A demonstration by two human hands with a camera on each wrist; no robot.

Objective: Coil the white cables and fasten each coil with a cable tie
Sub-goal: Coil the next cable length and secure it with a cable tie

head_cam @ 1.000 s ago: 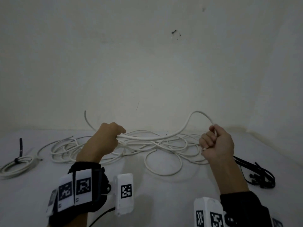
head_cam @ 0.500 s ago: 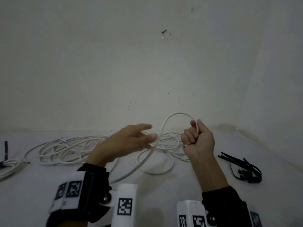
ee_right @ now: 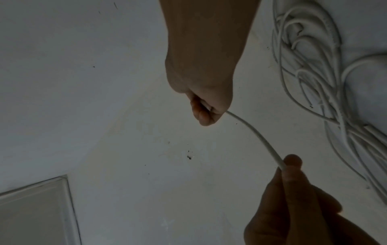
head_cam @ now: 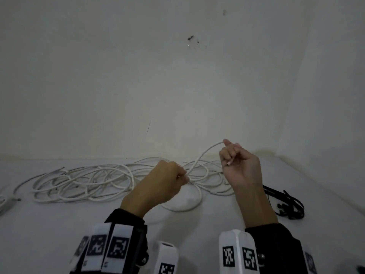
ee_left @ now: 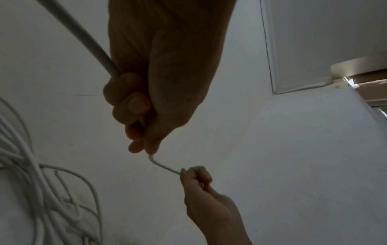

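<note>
A long white cable (head_cam: 88, 180) lies in loose tangled loops on the white surface. My left hand (head_cam: 177, 175) grips one strand of it just above the pile, fingers curled round it (ee_left: 134, 106). A short raised span of the cable (head_cam: 205, 153) arcs from there up to my right hand (head_cam: 231, 157). The right hand holds it in a fist, and the cable's cut end pokes out by the palm. In the right wrist view the span (ee_right: 257, 134) runs between both hands. Black cable ties (head_cam: 286, 202) lie to the right of my right wrist.
A second white cable (head_cam: 6, 200) shows partly at the far left edge. A wall (head_cam: 177, 86) stands close behind the pile and another wall closes the right side. Bare surface lies in front of the pile, between my forearms.
My left hand, open half a second ago, has closed on the cable close to the right hand. The right hand has kept its hold on the cable end.
</note>
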